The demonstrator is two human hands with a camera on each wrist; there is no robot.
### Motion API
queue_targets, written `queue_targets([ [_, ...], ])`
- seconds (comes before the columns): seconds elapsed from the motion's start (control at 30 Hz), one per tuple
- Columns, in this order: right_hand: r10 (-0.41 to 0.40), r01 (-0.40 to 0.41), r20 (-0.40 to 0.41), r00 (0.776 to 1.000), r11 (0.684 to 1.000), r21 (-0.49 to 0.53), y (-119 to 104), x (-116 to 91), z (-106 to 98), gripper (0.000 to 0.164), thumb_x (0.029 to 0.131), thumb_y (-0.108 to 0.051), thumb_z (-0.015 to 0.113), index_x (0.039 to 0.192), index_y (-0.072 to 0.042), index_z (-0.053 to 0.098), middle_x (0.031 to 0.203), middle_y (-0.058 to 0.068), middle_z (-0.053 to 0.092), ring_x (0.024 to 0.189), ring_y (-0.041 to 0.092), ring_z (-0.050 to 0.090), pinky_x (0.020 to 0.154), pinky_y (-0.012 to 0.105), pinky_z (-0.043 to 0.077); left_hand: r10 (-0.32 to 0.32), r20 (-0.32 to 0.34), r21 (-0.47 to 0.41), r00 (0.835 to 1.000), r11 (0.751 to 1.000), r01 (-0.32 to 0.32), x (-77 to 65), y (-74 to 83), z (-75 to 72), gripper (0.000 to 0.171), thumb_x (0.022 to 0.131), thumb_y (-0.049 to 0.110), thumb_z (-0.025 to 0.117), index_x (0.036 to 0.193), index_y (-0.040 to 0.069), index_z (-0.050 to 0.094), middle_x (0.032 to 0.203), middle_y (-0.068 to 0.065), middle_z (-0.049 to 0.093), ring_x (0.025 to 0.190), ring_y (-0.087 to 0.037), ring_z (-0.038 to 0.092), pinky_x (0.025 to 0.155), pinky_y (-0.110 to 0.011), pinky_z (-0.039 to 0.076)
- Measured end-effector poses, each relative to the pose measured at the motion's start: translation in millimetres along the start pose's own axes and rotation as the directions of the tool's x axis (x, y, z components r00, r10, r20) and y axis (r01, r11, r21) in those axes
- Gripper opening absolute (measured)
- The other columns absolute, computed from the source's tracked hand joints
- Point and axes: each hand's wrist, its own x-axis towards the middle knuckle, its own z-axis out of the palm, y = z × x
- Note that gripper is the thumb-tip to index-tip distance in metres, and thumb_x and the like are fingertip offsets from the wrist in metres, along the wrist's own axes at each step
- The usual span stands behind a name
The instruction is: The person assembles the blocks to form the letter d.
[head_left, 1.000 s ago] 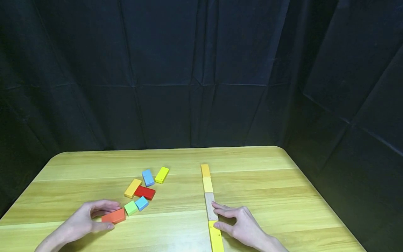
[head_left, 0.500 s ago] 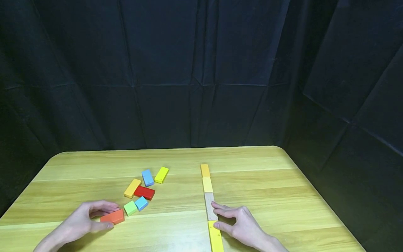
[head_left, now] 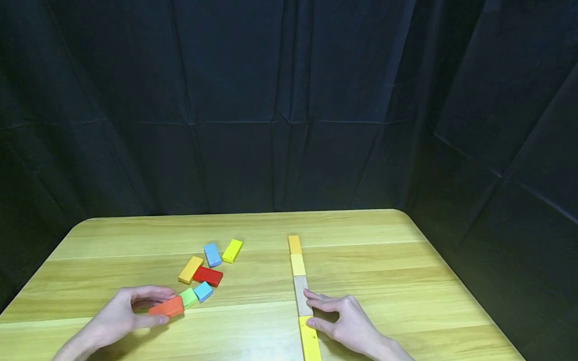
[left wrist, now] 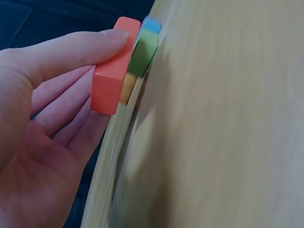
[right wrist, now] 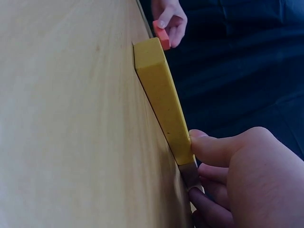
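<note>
My left hand [head_left: 119, 316] pinches an orange-red block [head_left: 168, 307] between thumb and fingers. In the left wrist view the orange-red block [left wrist: 114, 66] seems a little above the table, its shadow falling beside it. A light green block [head_left: 189, 298] lies just beyond its far end, partly overlapped by it in the head view. On the right, my right hand [head_left: 349, 323] rests its fingertips on a grey block [head_left: 300, 296] and its thumb on a long yellow block [head_left: 309, 338]. These two stand end to end in a row with a pale yellow block [head_left: 298, 264] and an orange block [head_left: 295, 244].
Near the left hand, a light blue block [head_left: 203, 291], red block [head_left: 208, 276], yellow-orange block [head_left: 190, 269], blue block [head_left: 212, 254] and bright yellow block [head_left: 232, 250] lie scattered. Dark cloth [head_left: 235, 100] hangs behind the wooden table [head_left: 384, 260].
My left hand has shifted slightly right with the orange-red block, which now overlaps the light green one in view. My right hand has stayed in place.
</note>
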Motion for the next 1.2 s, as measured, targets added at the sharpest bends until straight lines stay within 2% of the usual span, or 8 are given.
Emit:
queue_targets([
  [0.13, -0.013, 0.013, -0.001, 1.0, 1.0, 0.001, 0.7, -0.1, 0.9, 0.048, 0.089, -0.045, 0.073, 0.12, -0.009, 0.072, 0.135, -0.011, 0.062, 0.123, 0.021, 0.061, 0.104, 0.039, 0.05, 0.015, -0.002, -0.017, 1.0, 1.0, -0.015, 0.3, 6.3, 7.0, 0.062, 0.079, 0.029, 0.085, 0.131, 0.003, 0.063, 0.123, -0.011, 0.069, 0.101, -0.009, 0.065, 0.083, -0.02, 0.053],
  [0.3, -0.02, 0.02, -0.006, 1.0, 1.0, 0.004, 0.7, -0.8, 1.3, 0.047, 0.088, -0.043, 0.073, 0.12, -0.008, 0.073, 0.134, -0.01, 0.063, 0.123, 0.021, 0.061, 0.104, 0.037, 0.05, 0.033, -0.046, -0.023, 0.998, 0.999, -0.034, 0.7, 13.9, 16.6, 0.059, 0.079, 0.029, 0.085, 0.13, 0.006, 0.065, 0.123, -0.009, 0.069, 0.1, -0.01, 0.064, 0.083, -0.021, 0.053],
  [0.4, -0.015, 0.015, -0.004, 1.0, 1.0, 0.001, 0.2, -0.6, 0.7, 0.047, 0.089, -0.044, 0.073, 0.12, -0.008, 0.072, 0.134, -0.01, 0.063, 0.123, 0.021, 0.061, 0.104, 0.038, 0.05, 0.082, -0.088, -0.032, 0.993, 0.996, -0.085, 1.7, 18.6, 23.0, 0.054, 0.081, 0.026, 0.084, 0.128, 0.007, 0.066, 0.123, -0.009, 0.069, 0.1, -0.008, 0.064, 0.082, -0.022, 0.054],
  [0.67, -0.01, 0.01, -0.002, 1.0, 1.0, 0.008, 0.7, -0.3, -0.3, 0.048, 0.089, -0.044, 0.073, 0.121, -0.009, 0.072, 0.134, -0.011, 0.063, 0.124, 0.021, 0.06, 0.104, 0.035, 0.049, 0.152, -0.192, 0.019, 0.97, 0.988, -0.151, 10.0, 35.8, 45.1, 0.047, 0.079, 0.025, 0.085, 0.122, 0.015, 0.07, 0.117, -0.001, 0.072, 0.101, -0.008, 0.065, 0.085, -0.022, 0.054],
  [0.83, 0.003, -0.003, 0.008, 1.0, 1.0, 0.019, 0.6, -0.4, -0.5, 0.049, 0.089, -0.046, 0.072, 0.122, -0.01, 0.072, 0.135, -0.012, 0.062, 0.124, 0.021, 0.059, 0.105, 0.034, 0.048, 0.18, -0.187, 0.029, 0.966, 0.984, -0.177, 18.5, 46.9, 60.3, 0.045, 0.079, 0.026, 0.085, 0.121, 0.017, 0.07, 0.116, 0.001, 0.072, 0.103, -0.009, 0.066, 0.087, -0.023, 0.054],
  [1.2, 0.014, -0.014, 0.005, 1.0, 1.0, 0.018, -0.4, 0.3, -0.9, 0.049, 0.088, -0.047, 0.072, 0.122, -0.01, 0.072, 0.134, -0.012, 0.062, 0.124, 0.021, 0.06, 0.104, 0.034, 0.049, 0.227, -0.153, 0.012, 0.962, 0.974, -0.227, 45.3, 68.2, 90.9, 0.041, 0.08, 0.015, 0.084, 0.118, 0.01, 0.07, 0.114, -0.003, 0.072, 0.101, -0.02, 0.068, 0.087, -0.025, 0.056],
])
